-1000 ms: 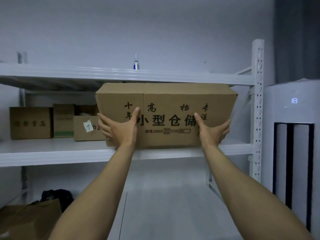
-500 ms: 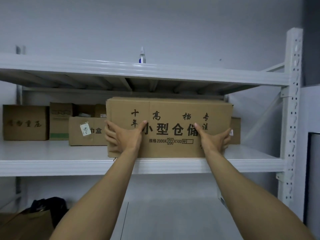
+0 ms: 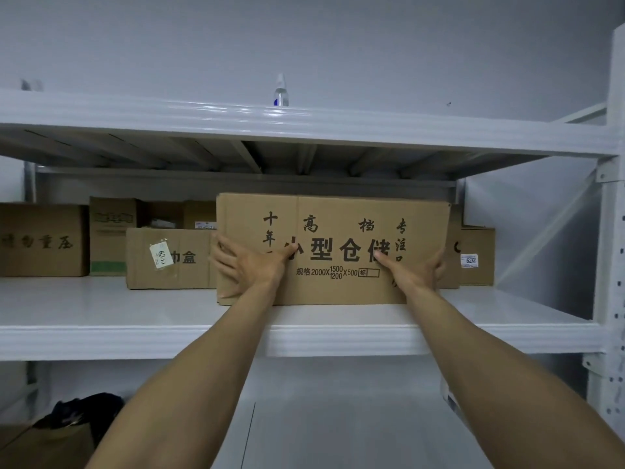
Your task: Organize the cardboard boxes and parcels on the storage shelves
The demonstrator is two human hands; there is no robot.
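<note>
- Plain white wall behind, dim room. White metal rack fills the view, perforated upright on the right.
- Middle shelf carries the cartons. Upper shelf sits close above, lower shelf below.
- Large printed box is on the middle shelf, right of centre, print facing out. Its bottom edge looks seated, set back from the front lip, and its top has little clearance under the upper shelf's ribs.
- Step in hand, as I read it: squaring this box into the row. Push level and even from both ends so it doesn't yaw, and watch the top edge under the ribs.
- Labelled box is just beside its left end; can't tell if they touch. Another box is partly hidden behind its right end. Don't shove either one back.
- Far-left carton is well apart, no issue.
- Left hand: thumb flat on the front face, fingers spread and wrapped round the left edge, gripping the box.
- Right hand: mirrored on the right edge, thumb on the print, fingers round the corner.
- Release only once the base sits flat.
- Small spray bottle stands on the upper shelf, not in the way.
</note>
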